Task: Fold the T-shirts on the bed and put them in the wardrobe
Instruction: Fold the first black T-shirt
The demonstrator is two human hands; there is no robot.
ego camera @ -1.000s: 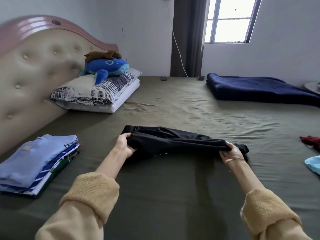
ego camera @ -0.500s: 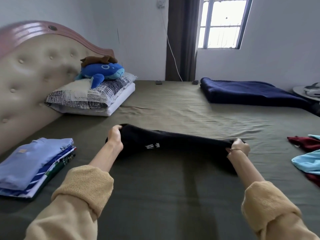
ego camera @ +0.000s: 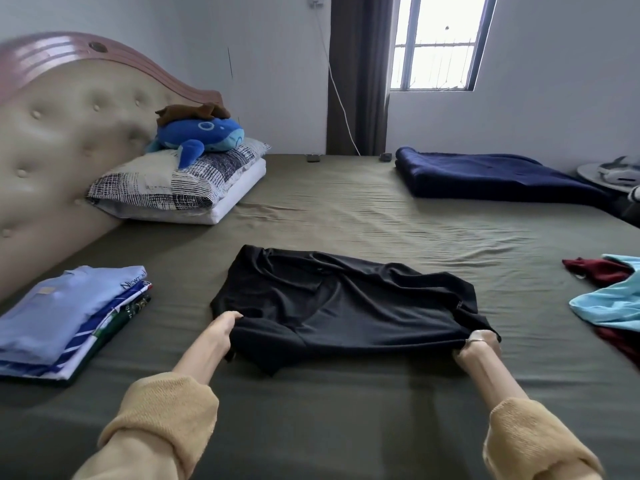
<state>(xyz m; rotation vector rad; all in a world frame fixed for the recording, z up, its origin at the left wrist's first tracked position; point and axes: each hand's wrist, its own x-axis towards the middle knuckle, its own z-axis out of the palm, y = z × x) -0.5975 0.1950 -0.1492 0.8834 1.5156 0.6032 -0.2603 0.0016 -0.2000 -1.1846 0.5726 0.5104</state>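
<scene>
**Black shirt held at both corners**

A black shirt (ego camera: 341, 306) lay partly spread on the bed (ego camera: 346, 427), its near edge raised. The left hand (ego camera: 223, 329) pinched the near left corner; the right hand (ego camera: 479, 344) gripped the near right. A folded stack (ego camera: 65, 313) sat at left, loose shirts (ego camera: 609, 299) at right.
</scene>
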